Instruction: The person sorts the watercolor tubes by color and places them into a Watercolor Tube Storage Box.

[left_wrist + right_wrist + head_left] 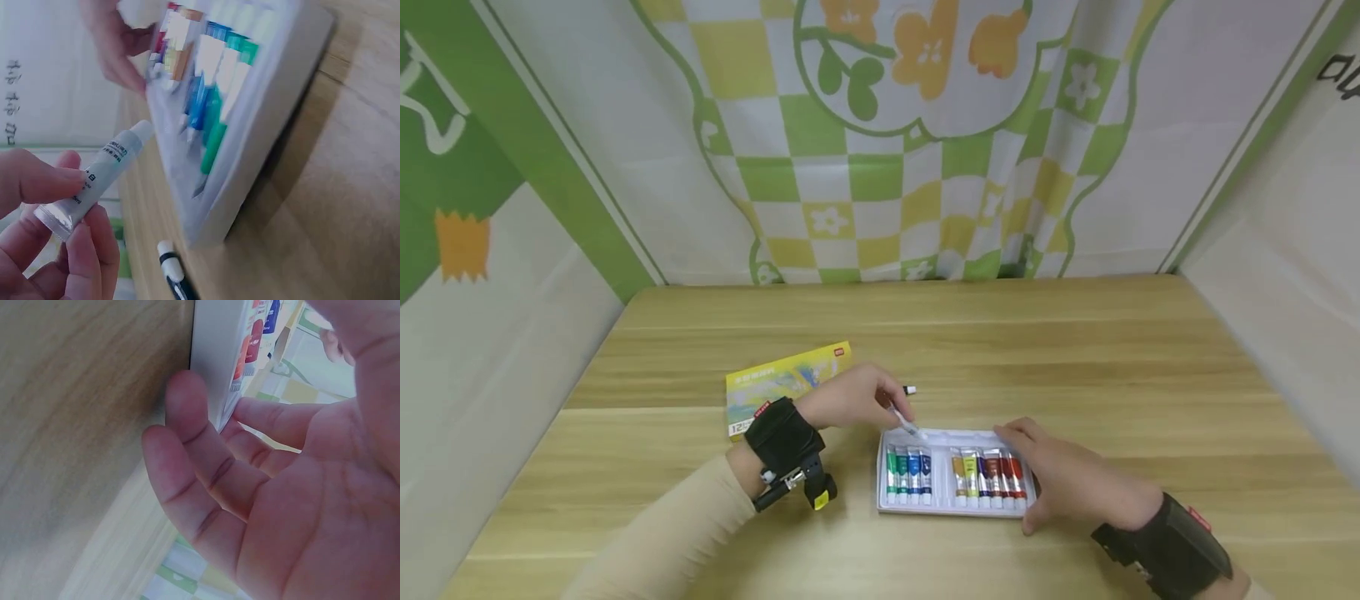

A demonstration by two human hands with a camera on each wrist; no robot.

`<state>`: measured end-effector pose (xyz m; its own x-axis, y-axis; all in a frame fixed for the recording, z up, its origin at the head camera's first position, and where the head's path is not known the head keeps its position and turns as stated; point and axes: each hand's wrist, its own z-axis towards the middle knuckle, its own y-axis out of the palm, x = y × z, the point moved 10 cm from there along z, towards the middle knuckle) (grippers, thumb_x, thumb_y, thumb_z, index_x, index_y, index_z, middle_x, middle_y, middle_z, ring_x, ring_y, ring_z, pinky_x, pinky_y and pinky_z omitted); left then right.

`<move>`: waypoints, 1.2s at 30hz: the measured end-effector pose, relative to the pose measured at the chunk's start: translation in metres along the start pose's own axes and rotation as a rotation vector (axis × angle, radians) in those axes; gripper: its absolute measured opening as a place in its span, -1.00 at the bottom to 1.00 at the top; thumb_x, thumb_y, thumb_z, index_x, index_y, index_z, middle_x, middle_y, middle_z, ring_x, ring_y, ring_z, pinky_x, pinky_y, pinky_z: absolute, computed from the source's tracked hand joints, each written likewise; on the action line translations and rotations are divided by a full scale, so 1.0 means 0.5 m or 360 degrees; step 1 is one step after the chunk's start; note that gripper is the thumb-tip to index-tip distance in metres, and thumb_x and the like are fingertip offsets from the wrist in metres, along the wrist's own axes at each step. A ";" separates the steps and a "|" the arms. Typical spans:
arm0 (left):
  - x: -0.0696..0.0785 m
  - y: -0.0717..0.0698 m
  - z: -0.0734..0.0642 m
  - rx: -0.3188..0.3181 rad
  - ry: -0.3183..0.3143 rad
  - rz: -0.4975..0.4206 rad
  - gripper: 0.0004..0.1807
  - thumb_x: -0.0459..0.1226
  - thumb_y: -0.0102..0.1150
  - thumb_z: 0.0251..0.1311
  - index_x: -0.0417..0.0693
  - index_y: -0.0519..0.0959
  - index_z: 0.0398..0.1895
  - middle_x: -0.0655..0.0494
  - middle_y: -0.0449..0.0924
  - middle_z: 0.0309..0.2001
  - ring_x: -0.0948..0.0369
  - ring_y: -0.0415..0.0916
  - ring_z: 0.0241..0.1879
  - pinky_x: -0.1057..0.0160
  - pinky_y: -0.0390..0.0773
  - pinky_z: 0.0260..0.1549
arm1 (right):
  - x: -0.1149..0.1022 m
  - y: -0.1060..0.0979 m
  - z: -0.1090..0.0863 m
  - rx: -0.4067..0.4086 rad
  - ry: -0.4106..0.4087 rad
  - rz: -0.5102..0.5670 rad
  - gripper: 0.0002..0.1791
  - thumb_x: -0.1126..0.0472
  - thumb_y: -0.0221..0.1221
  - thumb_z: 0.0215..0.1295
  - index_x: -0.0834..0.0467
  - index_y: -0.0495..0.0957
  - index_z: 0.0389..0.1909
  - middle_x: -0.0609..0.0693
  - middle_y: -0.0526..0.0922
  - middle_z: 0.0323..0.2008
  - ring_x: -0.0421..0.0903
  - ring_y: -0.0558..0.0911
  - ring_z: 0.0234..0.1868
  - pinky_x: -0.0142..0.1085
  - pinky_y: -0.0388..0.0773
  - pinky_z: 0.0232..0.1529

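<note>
My left hand (859, 395) pinches a small white paint tube (100, 172) between thumb and fingers, its cap end pointing at the tray. The white plastic paint tray (942, 492) lies in a shallow box on the table. Green and blue tubes (908, 475) fill its left part, and yellow, purple and red tubes (988, 477) its right part, with bare slots between. My right hand (1063, 479) grips the tray's right end, thumb at the front corner and fingers at the back. In the right wrist view, its fingertips (187, 400) lie along the box's side wall.
A yellow printed carton (786, 377) lies on the wooden table behind my left wrist, partly covered by it. Past the left hand lies a black-and-white pen (172, 265). A checkered curtain (925, 192) hangs at the table's back edge.
</note>
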<state>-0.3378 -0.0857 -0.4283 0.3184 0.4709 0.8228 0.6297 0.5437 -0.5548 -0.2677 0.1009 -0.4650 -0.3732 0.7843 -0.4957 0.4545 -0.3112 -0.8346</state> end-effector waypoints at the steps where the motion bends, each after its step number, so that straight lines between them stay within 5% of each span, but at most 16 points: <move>1: 0.003 0.008 0.001 -0.0018 -0.0003 0.0010 -0.84 -0.49 0.29 0.13 -0.14 0.79 -0.31 0.20 0.70 -0.28 0.28 0.52 -0.31 0.34 0.52 -0.29 | 0.000 0.000 0.000 -0.0003 -0.0004 -0.0001 0.29 0.13 0.70 -0.33 0.38 0.23 0.48 0.27 0.33 0.36 0.25 0.54 0.17 0.12 0.54 0.14; 10: 0.022 0.059 0.006 -0.0115 -0.0053 -0.0137 -0.92 -0.42 0.45 0.11 -0.22 0.74 -0.32 0.18 0.70 -0.36 0.33 0.58 -0.36 0.36 0.57 -0.30 | 0.004 0.003 0.002 -0.0037 0.0017 -0.0020 0.26 0.11 0.70 -0.29 0.33 0.24 0.49 0.25 0.32 0.36 0.18 0.53 0.18 0.11 0.52 0.16; 26: -0.006 0.095 0.020 -0.0174 -0.0282 -0.0176 -0.85 -0.43 0.53 0.03 -0.16 0.69 -0.41 0.19 0.59 -0.53 0.30 0.45 -0.50 0.39 0.44 -0.44 | 0.004 0.002 0.002 -0.0052 0.0023 0.0014 0.26 0.11 0.70 -0.28 0.33 0.24 0.49 0.26 0.32 0.36 0.20 0.50 0.21 0.14 0.49 0.19; 31: -0.013 0.098 0.030 -0.0077 -0.0340 -0.0077 -0.79 -0.42 0.55 0.00 -0.13 0.67 -0.34 0.17 0.62 -0.48 0.28 0.50 -0.47 0.36 0.47 -0.43 | 0.005 0.002 0.002 -0.0061 0.0037 0.0014 0.26 0.09 0.70 -0.27 0.32 0.23 0.49 0.25 0.32 0.36 0.18 0.51 0.20 0.14 0.49 0.19; 36: 0.002 0.104 0.036 0.0002 -0.0287 0.0100 -0.79 -0.40 0.57 -0.01 -0.07 0.65 -0.41 0.18 0.60 -0.46 0.28 0.51 -0.44 0.34 0.49 -0.41 | 0.004 -0.001 0.003 -0.0047 0.0022 0.0003 0.27 0.08 0.70 -0.29 0.34 0.24 0.48 0.27 0.32 0.35 0.20 0.51 0.19 0.15 0.50 0.17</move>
<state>-0.3176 -0.0446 -0.4585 0.2250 0.6209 0.7509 0.6114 0.5101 -0.6049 -0.2696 0.1017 -0.4659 -0.3611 0.7910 -0.4939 0.4789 -0.2972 -0.8260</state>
